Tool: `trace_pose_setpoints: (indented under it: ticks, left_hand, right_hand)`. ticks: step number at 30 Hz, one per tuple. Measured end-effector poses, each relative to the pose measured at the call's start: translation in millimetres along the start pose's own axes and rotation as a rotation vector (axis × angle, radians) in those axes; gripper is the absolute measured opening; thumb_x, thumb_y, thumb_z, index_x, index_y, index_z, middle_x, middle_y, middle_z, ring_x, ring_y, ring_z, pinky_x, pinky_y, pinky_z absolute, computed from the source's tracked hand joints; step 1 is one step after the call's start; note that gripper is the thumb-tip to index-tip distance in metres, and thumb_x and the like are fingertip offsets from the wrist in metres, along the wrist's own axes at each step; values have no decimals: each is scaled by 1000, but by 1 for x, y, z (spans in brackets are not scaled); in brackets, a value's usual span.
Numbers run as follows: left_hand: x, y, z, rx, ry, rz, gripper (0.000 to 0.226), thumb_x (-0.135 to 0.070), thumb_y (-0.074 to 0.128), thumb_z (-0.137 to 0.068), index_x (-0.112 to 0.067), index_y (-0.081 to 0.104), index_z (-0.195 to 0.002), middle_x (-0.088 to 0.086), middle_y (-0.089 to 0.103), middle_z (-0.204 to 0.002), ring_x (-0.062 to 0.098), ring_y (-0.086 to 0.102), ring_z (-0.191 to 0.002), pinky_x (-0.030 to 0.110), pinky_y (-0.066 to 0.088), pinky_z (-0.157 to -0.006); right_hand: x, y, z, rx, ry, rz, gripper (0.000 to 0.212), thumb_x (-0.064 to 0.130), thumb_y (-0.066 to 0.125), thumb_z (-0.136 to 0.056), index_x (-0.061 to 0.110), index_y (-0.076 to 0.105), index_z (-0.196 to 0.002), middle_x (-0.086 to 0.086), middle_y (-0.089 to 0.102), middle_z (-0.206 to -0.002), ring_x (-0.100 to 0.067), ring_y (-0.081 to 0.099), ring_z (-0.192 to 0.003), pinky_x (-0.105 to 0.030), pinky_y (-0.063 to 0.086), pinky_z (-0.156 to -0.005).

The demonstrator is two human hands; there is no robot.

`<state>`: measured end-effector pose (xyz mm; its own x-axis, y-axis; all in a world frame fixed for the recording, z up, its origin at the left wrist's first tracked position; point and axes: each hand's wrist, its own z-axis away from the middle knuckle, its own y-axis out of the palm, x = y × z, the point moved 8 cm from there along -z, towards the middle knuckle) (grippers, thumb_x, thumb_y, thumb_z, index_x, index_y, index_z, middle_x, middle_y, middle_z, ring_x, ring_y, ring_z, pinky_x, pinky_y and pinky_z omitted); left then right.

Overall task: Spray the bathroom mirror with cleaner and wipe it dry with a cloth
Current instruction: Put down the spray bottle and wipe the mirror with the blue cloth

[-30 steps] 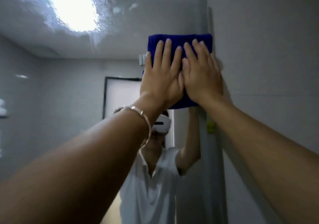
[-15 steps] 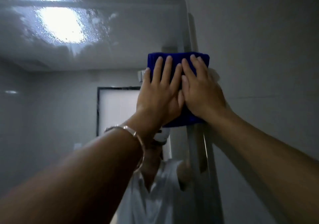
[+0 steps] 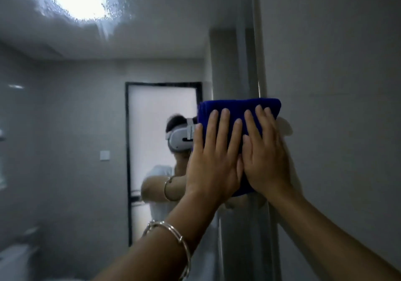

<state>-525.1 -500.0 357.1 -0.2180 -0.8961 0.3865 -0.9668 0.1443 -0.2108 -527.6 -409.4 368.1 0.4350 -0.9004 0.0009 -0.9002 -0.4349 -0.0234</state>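
Pressing blue cloth (image 3: 238, 111) flat against mirror (image 3: 86, 129), left hand (image 3: 213, 165) beside right hand (image 3: 267, 161).

— We see a blue cloth (image 3: 240, 109) of soft, napped fabric, matt all over, its fold showing thick layers.
— We agree. The mirror (image 3: 86, 129) is smooth, glossy glass, and near its top we make out a wet, beaded film (image 3: 112, 14).
— The bracelet (image 3: 175, 233) looks to us like polished silvery metal.
— And the wall (image 3: 336, 85) beside the mirror is plain grey and matt. In the reflection, the headset (image 3: 180, 138) seems smooth white plastic, and the door panel (image 3: 160, 118) looks frosted.
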Motion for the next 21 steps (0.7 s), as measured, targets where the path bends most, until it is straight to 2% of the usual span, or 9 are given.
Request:
trace_pose_setpoints:
  ticks: [4,9,12,16,21]
  left_hand:
    - [-40,20,91,140,51,11,62,-41,20,-95,-9,14,-147,20,11,-154,37,8,-143,55,10,-114]
    - [-33,15,93,173,102,-11,61,-41,19,-96,-10,17,-148,18,9,-153,33,8,-143,49,9,-116]
    - [0,3,60,140,109,-29,62,-44,20,-94,-12,22,-148,16,13,-154,33,15,-143,48,16,-116]
    - [69,-21,30,71,103,-75,64,-45,27,-92,-12,27,-147,17,22,-154,33,19,-143,49,19,-115]
    - [159,-40,71,32,48,-122,64,-42,29,-93,-10,22,-147,20,21,-154,34,17,-143,52,23,-114]
  right_hand:
    - [5,5,101,125,-4,135,48,32,12,-105,5,25,-143,-18,25,-149,-30,19,-140,-51,23,-108]
    - [11,4,96,192,-50,206,47,26,17,-104,1,27,-143,-26,33,-148,-34,22,-139,-49,22,-110]
    - [22,9,55,184,-25,223,52,24,26,-99,0,27,-145,-24,30,-150,-35,22,-141,-49,18,-113]
    - [73,26,-2,138,-18,210,55,28,24,-98,4,27,-147,-19,27,-153,-32,20,-143,-47,11,-114]
    - [165,64,-13,72,-104,175,55,31,27,-96,6,33,-145,-18,32,-152,-32,27,-141,-46,14,-113]
